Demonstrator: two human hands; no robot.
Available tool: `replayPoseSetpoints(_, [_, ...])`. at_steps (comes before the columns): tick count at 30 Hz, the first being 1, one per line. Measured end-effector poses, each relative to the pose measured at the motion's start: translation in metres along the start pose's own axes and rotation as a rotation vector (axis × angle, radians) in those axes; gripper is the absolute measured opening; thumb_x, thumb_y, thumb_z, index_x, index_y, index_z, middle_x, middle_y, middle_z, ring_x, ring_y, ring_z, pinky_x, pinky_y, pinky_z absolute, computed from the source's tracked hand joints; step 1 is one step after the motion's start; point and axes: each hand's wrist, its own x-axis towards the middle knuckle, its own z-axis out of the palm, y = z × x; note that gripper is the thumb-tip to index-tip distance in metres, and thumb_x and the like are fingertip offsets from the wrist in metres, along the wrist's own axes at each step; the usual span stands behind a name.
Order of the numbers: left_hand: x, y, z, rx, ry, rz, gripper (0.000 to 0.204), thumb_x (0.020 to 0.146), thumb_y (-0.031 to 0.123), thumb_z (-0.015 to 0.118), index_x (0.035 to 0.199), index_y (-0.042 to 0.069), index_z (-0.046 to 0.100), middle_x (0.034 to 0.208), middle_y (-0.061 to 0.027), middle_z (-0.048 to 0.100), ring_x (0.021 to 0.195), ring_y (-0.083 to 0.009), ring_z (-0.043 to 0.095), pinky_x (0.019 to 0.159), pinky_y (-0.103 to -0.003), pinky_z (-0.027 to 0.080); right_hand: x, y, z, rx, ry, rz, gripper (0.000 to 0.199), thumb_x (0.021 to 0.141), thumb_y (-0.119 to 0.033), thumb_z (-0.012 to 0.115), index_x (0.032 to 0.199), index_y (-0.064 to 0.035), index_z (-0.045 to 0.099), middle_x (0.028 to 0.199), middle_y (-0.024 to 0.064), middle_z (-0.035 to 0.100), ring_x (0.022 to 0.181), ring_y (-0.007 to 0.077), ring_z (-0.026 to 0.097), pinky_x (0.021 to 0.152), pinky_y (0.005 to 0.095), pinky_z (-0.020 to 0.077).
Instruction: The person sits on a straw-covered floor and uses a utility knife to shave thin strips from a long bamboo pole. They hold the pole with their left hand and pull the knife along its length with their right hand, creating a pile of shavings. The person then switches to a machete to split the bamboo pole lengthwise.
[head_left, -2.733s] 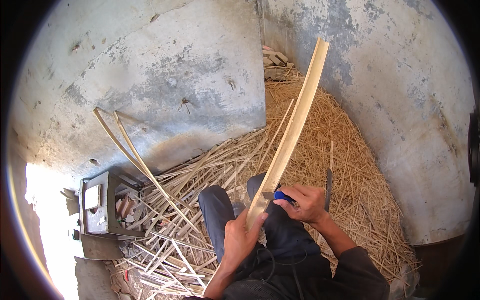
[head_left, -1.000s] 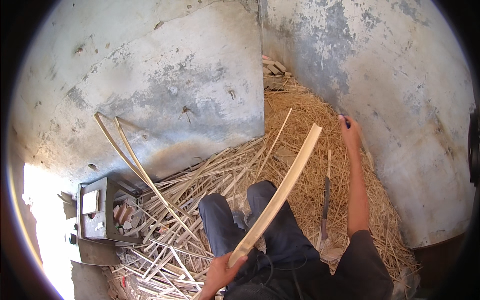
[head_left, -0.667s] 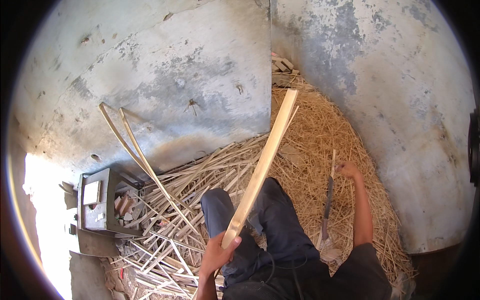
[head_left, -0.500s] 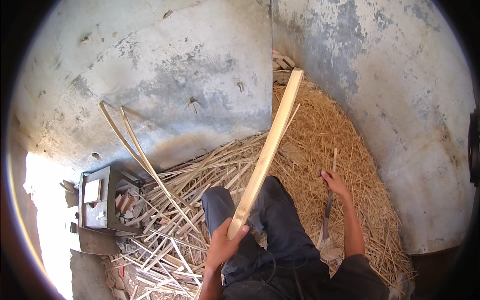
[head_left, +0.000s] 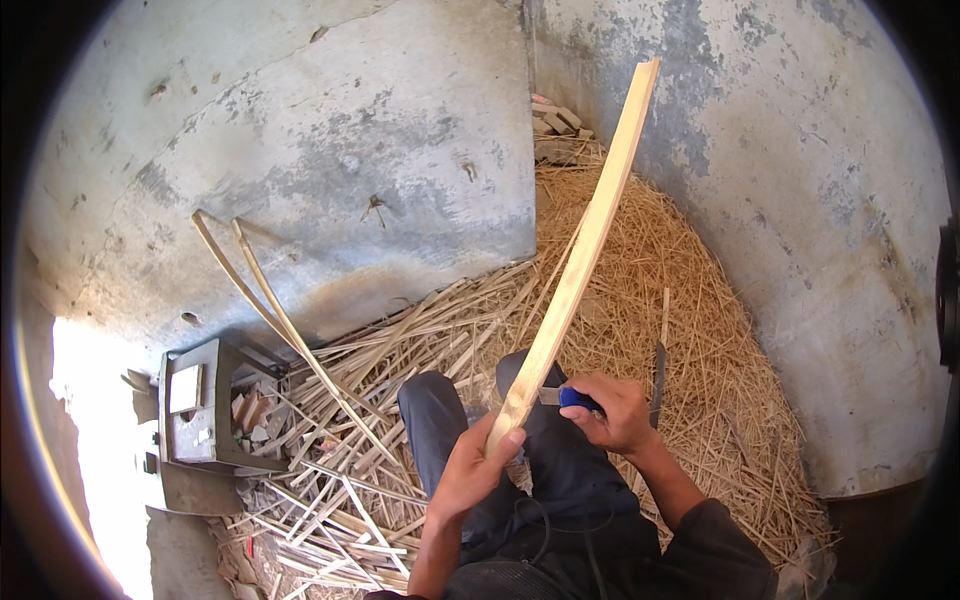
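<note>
Concrete walls (head_left: 350, 150) rise behind a straw-strewn floor (head_left: 700, 330). Left hand (head_left: 472, 470) clamps a long slat (head_left: 585, 260) at its lower end, the slat rising up and away to the right. Right hand (head_left: 618, 410), just right of that end, grips a blue-handled knife (head_left: 565, 397) whose blade touches the slat.

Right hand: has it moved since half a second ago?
Yes. The right hand has come in leftward from beside the long dark blade lying on the straw, and now holds a blue-handled knife against the wooden slat.
</note>
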Motion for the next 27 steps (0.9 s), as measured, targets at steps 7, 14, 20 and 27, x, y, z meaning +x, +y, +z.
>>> replayPoseSetpoints(7, [-0.002, -0.003, 0.005, 0.076, 0.015, 0.066, 0.037, 0.109, 0.028, 0.063, 0.129, -0.003, 0.064, 0.089, -0.0005, 0.063, 0.080, -0.0091, 0.053, 0.071, -0.029, 0.047, 0.008, -0.003, 0.000, -0.104, -0.020, -0.092, 0.034, 0.093, -0.038, 0.080, 0.105, -0.0063, 0.074, 0.080, 0.0065, 0.068, 0.064, 0.0242, 0.070, 0.055, 0.0358, 0.0535])
replayPoseSetpoints(14, [-0.003, -0.004, 0.010, 0.228, 0.083, 0.141, 0.036, 0.109, 0.028, 0.061, 0.128, -0.003, 0.064, 0.080, -0.0063, 0.064, 0.075, -0.0107, 0.054, 0.070, -0.032, 0.049, 0.017, -0.011, -0.006, -0.224, -0.018, -0.131, 0.032, 0.092, -0.040, 0.080, 0.101, -0.0096, 0.074, 0.073, 0.0039, 0.063, 0.057, 0.0219, 0.065, 0.050, 0.0351, 0.0499])
replayPoseSetpoints(20, [-0.006, 0.003, 0.012, 0.257, 0.095, 0.129, 0.038, 0.110, 0.028, 0.060, 0.131, -0.003, 0.064, 0.081, -0.0087, 0.066, 0.077, -0.0113, 0.057, 0.071, -0.033, 0.050, 0.020, -0.016, -0.010, -0.296, -0.015, -0.145, 0.033, 0.092, -0.042, 0.079, 0.099, -0.0110, 0.074, 0.070, 0.0025, 0.061, 0.055, 0.0202, 0.064, 0.049, 0.0341, 0.0483])
replayPoseSetpoints(27, [-0.004, -0.007, 0.010, 0.274, 0.086, 0.100, 0.041, 0.110, 0.031, 0.059, 0.131, -0.004, 0.063, 0.078, -0.0103, 0.066, 0.073, -0.0136, 0.058, 0.069, -0.034, 0.050, 0.021, -0.013, -0.009, -0.345, 0.003, -0.150, 0.031, 0.092, -0.043, 0.079, 0.098, -0.0134, 0.073, 0.068, 0.0010, 0.059, 0.054, 0.0185, 0.062, 0.048, 0.0334, 0.0468])
